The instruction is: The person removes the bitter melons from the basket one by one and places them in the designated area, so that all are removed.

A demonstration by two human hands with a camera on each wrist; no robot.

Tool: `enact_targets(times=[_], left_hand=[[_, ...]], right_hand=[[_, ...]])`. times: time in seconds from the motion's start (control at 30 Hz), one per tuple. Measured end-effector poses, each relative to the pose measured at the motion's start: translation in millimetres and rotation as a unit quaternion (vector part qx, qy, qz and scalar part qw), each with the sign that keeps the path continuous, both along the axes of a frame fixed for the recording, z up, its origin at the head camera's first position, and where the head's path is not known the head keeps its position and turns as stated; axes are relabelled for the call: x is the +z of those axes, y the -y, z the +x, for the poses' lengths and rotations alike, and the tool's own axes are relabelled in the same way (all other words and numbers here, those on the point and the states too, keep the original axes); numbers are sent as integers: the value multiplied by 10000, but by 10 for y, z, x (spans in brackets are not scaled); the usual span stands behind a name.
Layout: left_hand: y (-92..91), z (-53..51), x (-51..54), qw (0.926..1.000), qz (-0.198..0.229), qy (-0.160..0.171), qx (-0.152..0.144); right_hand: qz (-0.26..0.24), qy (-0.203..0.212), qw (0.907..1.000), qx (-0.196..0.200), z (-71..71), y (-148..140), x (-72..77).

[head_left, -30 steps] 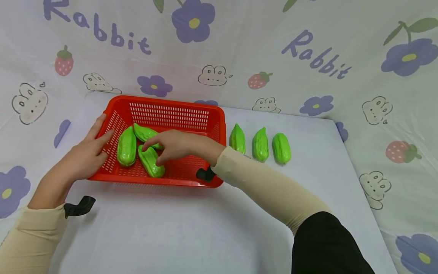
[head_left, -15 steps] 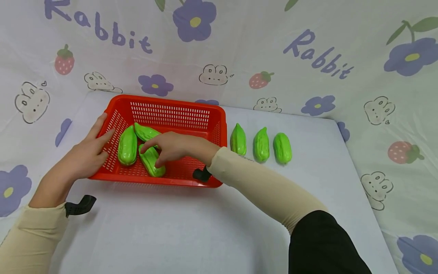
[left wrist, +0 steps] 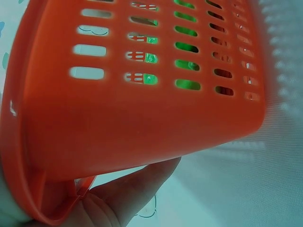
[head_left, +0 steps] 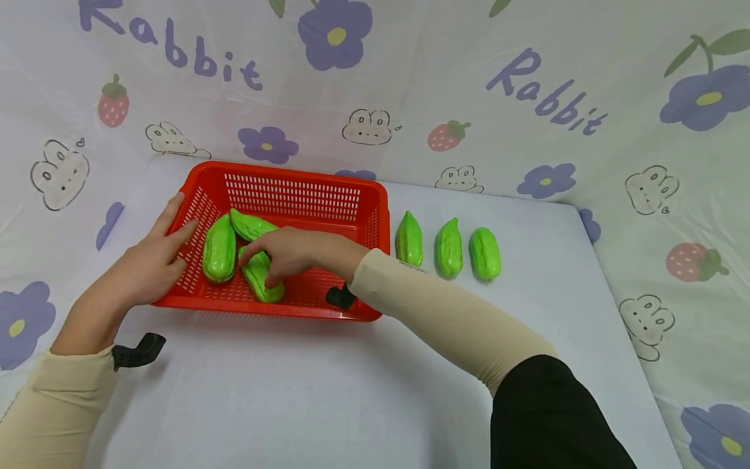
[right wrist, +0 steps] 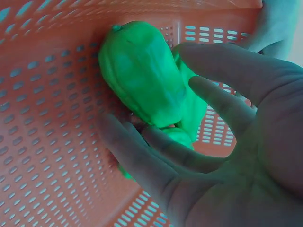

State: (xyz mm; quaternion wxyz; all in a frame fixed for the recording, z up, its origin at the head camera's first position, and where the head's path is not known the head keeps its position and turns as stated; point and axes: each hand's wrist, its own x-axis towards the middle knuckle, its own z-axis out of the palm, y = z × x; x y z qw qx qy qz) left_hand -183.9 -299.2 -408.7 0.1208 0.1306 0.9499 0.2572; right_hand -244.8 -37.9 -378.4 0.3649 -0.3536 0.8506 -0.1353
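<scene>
A red slotted plastic basket [head_left: 310, 311] stands on the white table, with three shiny, ridged, gourd-shaped green vegetables inside. My left hand [head_left: 143, 270] grips the basket's left end, its fingers over the rim; a finger lies against the outer wall in the left wrist view. Inside the basket my right hand [head_left: 295, 251] is spread above the front green vegetable [head_left: 256, 277], fingers loosely bent. In the right wrist view a gap shows between most fingers and the large green vegetable [right wrist: 142, 71]. Another green vegetable [head_left: 219, 251] lies at the left, and one [head_left: 252, 225] behind, partly hidden by the right hand.
Right of the basket, three more green vegetables stand in a row: one [head_left: 409, 241] close to the basket, one [head_left: 448, 249] in the middle and one [head_left: 484, 254] at the right. A printed cloth [head_left: 410, 78] hangs behind the table.
My right hand and forearm have shifted slightly left and lower over the front green vegetable. The left hand, basket and vegetables stay put; the head view has drifted a little.
</scene>
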Motion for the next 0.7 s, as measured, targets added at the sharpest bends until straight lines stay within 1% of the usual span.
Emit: enact_targets(times=[0.23, 0.4, 0.7], left_hand=[[17, -1, -12, 10000, -33, -12, 5], [13, 6, -11, 9999, -12, -116, -53], [15, 2, -16, 9998, 9, -167, -64]], right_hand=[[9, 109, 9999, -33, -3, 37, -14], [34, 101, 9999, 23, 4, 40, -7], [-53, 357, 9993, -4, 3, 30, -8]])
